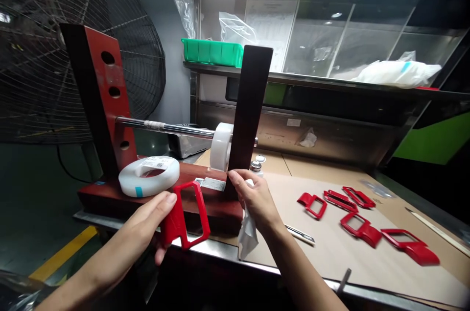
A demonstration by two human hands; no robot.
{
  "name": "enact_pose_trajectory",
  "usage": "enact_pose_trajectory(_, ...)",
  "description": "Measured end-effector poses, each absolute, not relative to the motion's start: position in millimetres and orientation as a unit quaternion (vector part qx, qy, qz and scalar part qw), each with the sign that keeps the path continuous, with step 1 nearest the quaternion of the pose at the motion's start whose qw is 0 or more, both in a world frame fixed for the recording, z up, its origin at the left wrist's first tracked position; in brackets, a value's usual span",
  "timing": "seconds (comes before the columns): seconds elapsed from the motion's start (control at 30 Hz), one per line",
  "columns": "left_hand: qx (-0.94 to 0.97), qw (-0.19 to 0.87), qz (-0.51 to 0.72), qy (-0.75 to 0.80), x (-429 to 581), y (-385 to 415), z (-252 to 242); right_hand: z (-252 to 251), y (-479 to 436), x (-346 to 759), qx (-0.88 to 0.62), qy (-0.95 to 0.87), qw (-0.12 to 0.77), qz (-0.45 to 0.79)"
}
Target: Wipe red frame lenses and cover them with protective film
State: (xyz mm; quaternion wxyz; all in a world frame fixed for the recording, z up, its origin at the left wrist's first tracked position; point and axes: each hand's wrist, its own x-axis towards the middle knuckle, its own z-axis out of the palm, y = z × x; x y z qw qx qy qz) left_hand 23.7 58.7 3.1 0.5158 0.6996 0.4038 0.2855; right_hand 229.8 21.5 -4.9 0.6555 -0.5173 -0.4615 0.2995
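Note:
My left hand (152, 220) grips a red plastic frame part (200, 213) by its solid end, thumb on top, the windowed end pointing right. My right hand (253, 196) is closed around a crumpled white cloth or tissue (249, 235) that hangs below the palm. Its thumb and forefinger pinch together beside the dark upright (249, 115) of a wooden stand; whether they hold film is too small to tell. Just above them, a roll of clear film (220, 149) sits on the stand's metal rod (176, 128). Another white roll (128, 183) lies flat on the red base, left of the part.
Several red frame parts (352, 223) lie on the brown-paper-covered table at right. A utility knife (301, 235) rests near the right forearm, behind which stands a metal-capped bottle (256, 166). A green bin (213, 52) is on the shelf. A large fan (147, 56) stands left.

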Motion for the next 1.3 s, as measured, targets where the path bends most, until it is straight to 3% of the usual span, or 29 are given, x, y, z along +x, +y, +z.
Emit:
enact_pose_trajectory(0.1, 0.691, 0.554, 0.267, 0.38, 23, 66, 13, -3, 32, 228, -0.512, -0.469, 0.654, 0.3)
enact_pose_trajectory(0.6, 0.725, 0.528, 0.25, 0.365, 29, 87, 19, -2, 31, 213, -0.483, -0.447, 0.684, 0.314)
enact_pose_trajectory(1.3, 0.792, 0.461, 0.219, 0.335, 72, 81, 29, -18, -40, 196, -0.547, -0.435, 0.601, 0.387)
